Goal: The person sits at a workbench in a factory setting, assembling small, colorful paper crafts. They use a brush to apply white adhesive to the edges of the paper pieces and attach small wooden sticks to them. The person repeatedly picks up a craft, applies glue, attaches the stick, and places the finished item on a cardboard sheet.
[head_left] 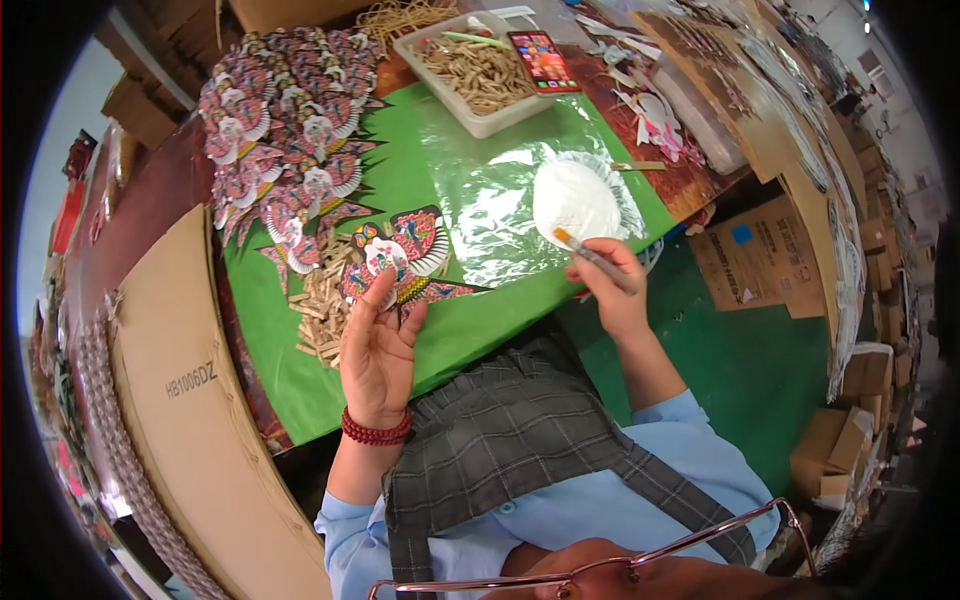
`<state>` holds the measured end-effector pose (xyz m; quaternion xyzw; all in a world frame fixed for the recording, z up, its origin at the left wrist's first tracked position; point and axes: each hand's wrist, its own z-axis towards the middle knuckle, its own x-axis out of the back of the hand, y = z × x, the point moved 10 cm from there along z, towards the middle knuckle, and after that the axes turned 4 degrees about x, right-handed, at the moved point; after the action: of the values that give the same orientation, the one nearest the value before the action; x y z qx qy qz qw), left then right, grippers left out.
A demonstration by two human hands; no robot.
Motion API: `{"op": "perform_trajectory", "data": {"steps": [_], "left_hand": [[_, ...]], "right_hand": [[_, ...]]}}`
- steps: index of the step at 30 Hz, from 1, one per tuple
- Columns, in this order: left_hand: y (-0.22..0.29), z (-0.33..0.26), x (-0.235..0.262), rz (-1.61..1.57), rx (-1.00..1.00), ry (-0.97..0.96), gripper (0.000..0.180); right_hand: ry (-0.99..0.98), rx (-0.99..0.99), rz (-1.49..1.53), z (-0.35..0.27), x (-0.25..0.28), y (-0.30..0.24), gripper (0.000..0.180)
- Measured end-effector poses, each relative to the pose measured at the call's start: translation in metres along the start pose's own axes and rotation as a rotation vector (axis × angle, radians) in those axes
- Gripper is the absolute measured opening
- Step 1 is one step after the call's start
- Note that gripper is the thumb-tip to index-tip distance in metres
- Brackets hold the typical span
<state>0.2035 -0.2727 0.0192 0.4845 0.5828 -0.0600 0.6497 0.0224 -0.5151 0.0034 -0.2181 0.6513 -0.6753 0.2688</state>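
Note:
My left hand [380, 350], with a red bead bracelet at the wrist, grips the lower edge of a colourful printed bird-shaped cut-out [425, 240]. The grip is partly hidden; one digit lies over the printed face. Beneath and beside the cut-out is a loose heap of short wooden pieces [322, 318]. In my right hand [615, 285] is a flat paintbrush [597, 260], its orange-tan bristles pointing up and left. The bristle tip is at the near edge of a round white patch of paste [575, 200], which sits on a clear plastic sheet [490, 215].
A large pile of similar cut-outs [290, 130] covers the far left of the green tabletop [400, 130]. Behind stand a white tub [480, 125] of wooden pieces and a phone [543, 62]. A thin flat stick [638, 166] lies right. Cardboard [180, 350] stands along the left edge.

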Motion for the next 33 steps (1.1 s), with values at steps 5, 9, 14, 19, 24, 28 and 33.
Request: {"op": "perform_trajectory", "data": {"steps": [5, 9, 14, 19, 24, 28, 33], "left_hand": [[-0.03, 0.021, -0.008, -0.009, 0.06, -0.001, 0.038], [-0.038, 0.033, -0.005, -0.006, 0.068, 0.021, 0.038], [-0.049, 0.045, 0.002, 0.02, 0.081, 0.086, 0.038], [-0.052, 0.047, 0.003, 0.031, 0.081, 0.101, 0.037], [-0.05, 0.048, 0.003, 0.025, 0.076, 0.094, 0.036], [-0.048, 0.045, 0.003, 0.017, 0.074, 0.076, 0.038], [-0.047, 0.043, 0.005, 0.022, 0.077, 0.082, 0.04]], "right_hand": [[-0.029, -0.032, -0.012, -0.004, -0.007, 0.03, 0.019], [-0.072, 0.021, -0.231, 0.001, -0.008, 0.028, 0.015], [-0.098, 0.042, -0.35, 0.006, -0.011, 0.025, 0.012], [-0.132, 0.085, -0.39, 0.009, -0.014, 0.022, 0.01], [-0.188, 0.186, -0.427, 0.015, -0.027, -0.001, 0.006], [-0.259, 0.247, -0.551, 0.017, -0.035, -0.013, 0.005], [-0.326, 0.194, -0.589, 0.023, -0.037, -0.011, 0.005]]}}
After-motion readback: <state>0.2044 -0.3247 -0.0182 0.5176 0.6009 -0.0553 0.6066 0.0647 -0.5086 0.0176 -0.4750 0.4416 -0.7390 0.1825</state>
